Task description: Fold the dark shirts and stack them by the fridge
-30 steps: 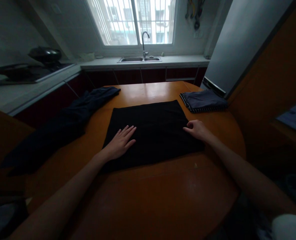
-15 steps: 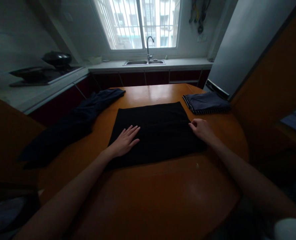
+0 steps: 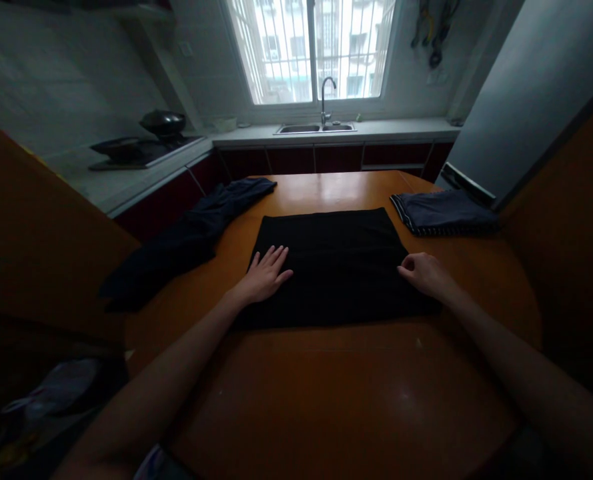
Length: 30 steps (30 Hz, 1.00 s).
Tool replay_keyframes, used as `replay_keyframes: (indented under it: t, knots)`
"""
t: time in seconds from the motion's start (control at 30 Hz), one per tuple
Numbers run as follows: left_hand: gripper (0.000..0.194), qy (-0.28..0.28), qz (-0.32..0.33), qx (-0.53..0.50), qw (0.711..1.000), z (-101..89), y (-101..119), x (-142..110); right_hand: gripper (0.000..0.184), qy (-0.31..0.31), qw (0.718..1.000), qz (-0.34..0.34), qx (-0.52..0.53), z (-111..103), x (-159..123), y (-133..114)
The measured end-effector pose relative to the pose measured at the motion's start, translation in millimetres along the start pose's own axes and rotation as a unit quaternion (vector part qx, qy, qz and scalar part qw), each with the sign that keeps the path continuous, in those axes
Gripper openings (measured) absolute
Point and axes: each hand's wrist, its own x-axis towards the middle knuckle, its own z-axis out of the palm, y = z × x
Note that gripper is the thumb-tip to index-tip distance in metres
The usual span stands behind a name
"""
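Note:
A black cloth [image 3: 336, 263] lies folded in a flat rectangle on the round wooden table [image 3: 336, 400]. My left hand [image 3: 266, 275] rests flat on its left part, fingers stretched out and together. My right hand [image 3: 426, 273] sits on the cloth's right edge with its fingers curled under, pinching the edge of the fabric.
A dark blue garment [image 3: 191, 233] sprawls over the table's left side and hangs off it. A folded dark striped cloth [image 3: 443, 212] lies at the far right. Behind are a counter with a sink [image 3: 316, 128], a stove with a wok [image 3: 163, 123], and a grey fridge [image 3: 526, 100].
The view has swung to the left, so everything sits further right in the picture. Both hands have stayed on the black cloth in much the same places.

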Motion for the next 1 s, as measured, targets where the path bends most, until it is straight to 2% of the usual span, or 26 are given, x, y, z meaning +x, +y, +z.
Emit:
replay_keyframes:
  t: [0.1, 0.27, 0.43, 0.53, 0.63, 0.7, 0.77, 0.83, 1.0]
  knots:
    - [0.071, 0.000, -0.028, -0.004, 1.000, 1.0, -7, 1, 0.014, -0.002, 1.000, 0.007, 0.002, -1, -1, -3]
    - [0.071, -0.013, -0.037, -0.019, 0.999, -2.3, -6, 2, 0.023, -0.014, 1.000, 0.028, -0.004, -4, -2, -6]
    - [0.070, -0.027, -0.054, -0.009, 0.998, -6.7, 0, 2, 0.015, -0.045, 0.999, 0.004, -0.005, -4, 0, -4]
    - [0.069, -0.022, -0.051, -0.019, 0.998, -4.5, 0, 1, 0.017, -0.039, 0.999, -0.004, -0.018, -5, -1, -5]
    - [0.066, 0.013, -0.037, -0.056, 0.998, 0.6, -5, 5, 0.023, -0.027, 0.998, 0.015, -0.049, -6, -3, -7]
    - [0.061, 0.072, -0.041, -0.095, 0.992, 1.7, -13, 10, 0.023, -0.030, 0.998, 0.022, -0.057, -7, -4, -8]
    - [0.055, 0.140, -0.073, -0.140, 0.977, -1.9, -25, 16, 0.019, -0.039, 0.998, 0.015, -0.041, -7, -4, -6]
    - [0.047, 0.174, -0.123, -0.207, 0.955, -10.2, -39, 19, 0.017, -0.048, 0.999, 0.006, -0.018, -6, -3, -4]
    - [0.037, 0.146, -0.210, -0.402, 0.879, -31.9, -68, 9, 0.017, -0.049, 0.999, 0.005, -0.007, -4, -1, 0]
